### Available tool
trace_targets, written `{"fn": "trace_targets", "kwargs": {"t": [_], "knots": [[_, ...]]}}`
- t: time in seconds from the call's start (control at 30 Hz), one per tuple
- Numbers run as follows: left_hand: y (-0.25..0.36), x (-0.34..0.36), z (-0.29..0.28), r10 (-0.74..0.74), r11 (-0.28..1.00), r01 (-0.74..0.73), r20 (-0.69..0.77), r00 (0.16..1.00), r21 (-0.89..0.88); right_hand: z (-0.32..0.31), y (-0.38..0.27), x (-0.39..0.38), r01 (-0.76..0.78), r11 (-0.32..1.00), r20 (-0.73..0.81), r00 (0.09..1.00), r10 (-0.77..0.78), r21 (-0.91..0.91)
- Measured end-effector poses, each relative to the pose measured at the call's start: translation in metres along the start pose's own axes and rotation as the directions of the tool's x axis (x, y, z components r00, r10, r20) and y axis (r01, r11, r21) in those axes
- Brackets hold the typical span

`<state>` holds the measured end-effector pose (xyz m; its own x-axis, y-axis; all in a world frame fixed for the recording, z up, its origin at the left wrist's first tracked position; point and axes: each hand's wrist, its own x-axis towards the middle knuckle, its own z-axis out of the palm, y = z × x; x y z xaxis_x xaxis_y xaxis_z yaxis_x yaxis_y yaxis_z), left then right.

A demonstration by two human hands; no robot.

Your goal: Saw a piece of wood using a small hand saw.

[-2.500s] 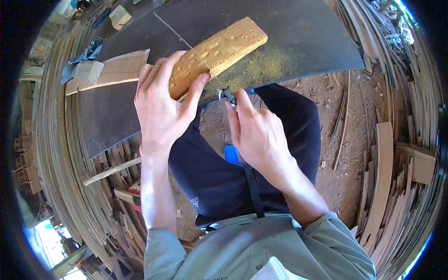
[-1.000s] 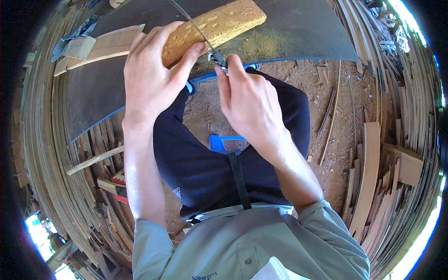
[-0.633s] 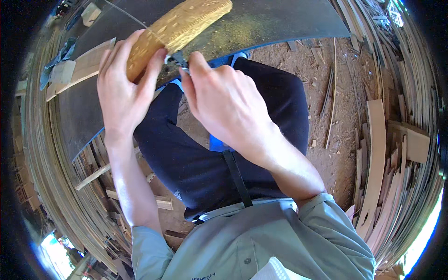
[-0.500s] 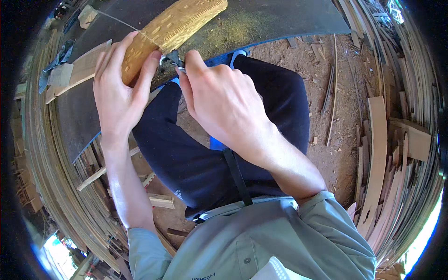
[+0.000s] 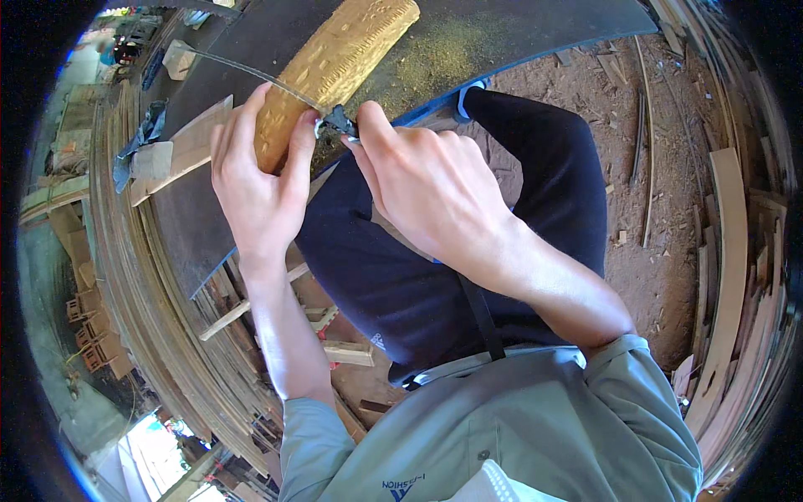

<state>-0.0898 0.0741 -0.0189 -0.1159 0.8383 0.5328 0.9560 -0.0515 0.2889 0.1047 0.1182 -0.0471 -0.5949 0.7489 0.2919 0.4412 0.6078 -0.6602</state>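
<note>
Fingers [image 5: 299, 156] of my left hand [image 5: 259, 202] hold the wooden block [image 5: 339, 71] at its lower end. My right hand [image 5: 443, 180] pinches the dark holder [image 5: 338, 123] of a thin blade [image 5: 242, 69] at the dark tabletop's [image 5: 552, 27] near edge. The block lies over the tabletop; yellow sawdust [image 5: 452, 52] covers part of the tabletop.

head view; left fisheye of two; faces down over shirt [image 5: 544, 410] to hands [image 5: 439, 188], close

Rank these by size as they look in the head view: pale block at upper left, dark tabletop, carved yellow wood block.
1. Dark tabletop
2. Carved yellow wood block, partly behind the left hand
3. Pale block
</note>
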Motion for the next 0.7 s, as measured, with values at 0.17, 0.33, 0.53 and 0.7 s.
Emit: {"fn": "trace_targets", "kwargs": {"t": [0.17, 0.33, 0.53, 0.7], "knots": [[-0.004, -0.001, 0.000, 0.001, 1.000, -0.001, -0.016, 1.000, 0.028, 0.001, -0.003, 0.002, -0.020, 0.999, -0.014, 1.000, 0.020, -0.032], [0.001, -0.001, -0.001, 0.050, 0.992, -0.047, -0.022, 0.999, 0.121, -0.007, -0.010, 0.004, -0.073, 0.995, 0.063, 0.995, 0.077, -0.069], [-0.002, 0.002, -0.002, 0.118, 0.979, -0.103, -0.081, 0.990, 0.174, -0.010, -0.018, 0.004, -0.123, 0.991, 0.055, 0.990, 0.127, -0.059], [0.002, 0.004, 0.000, 0.149, 0.980, -0.132, -0.108, 0.983, 0.148, -0.006, -0.011, -0.004, -0.110, 0.989, -0.032, 0.994, 0.108, -0.097]]}}
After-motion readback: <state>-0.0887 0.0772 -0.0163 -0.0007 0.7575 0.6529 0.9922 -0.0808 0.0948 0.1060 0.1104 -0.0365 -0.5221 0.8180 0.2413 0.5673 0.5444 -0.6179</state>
